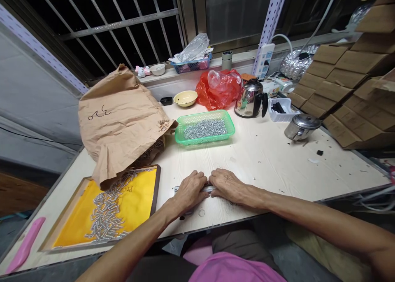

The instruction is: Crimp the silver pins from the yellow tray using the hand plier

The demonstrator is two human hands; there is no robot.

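Note:
Near the front edge of the table, my left hand [190, 192] and my right hand [227, 186] sit side by side with their fingers curled down. Both are closed on a narrow silvery metal bar [209, 188] lying across in front of me. One end of the bar shows left of my left hand; the rest is mostly covered by my fingers, so its exact kind is unclear. To the left, a yellow-bottomed tray [138, 203] holds a heap of small metal screw-like pieces [106, 212]. Beyond my hands, a green plastic basket [205, 141] holds many similar pieces [206, 128].
A brown paper sack [120, 117] leans over the tray's back edge. Behind the basket are a cream bowl [185, 98], a red plastic bag [216, 88] and a kettle [248, 99]. A lidded metal pot [301, 127] and stacked cardboard boxes [348, 88] stand right; a pink-handled tool [27, 243] lies left.

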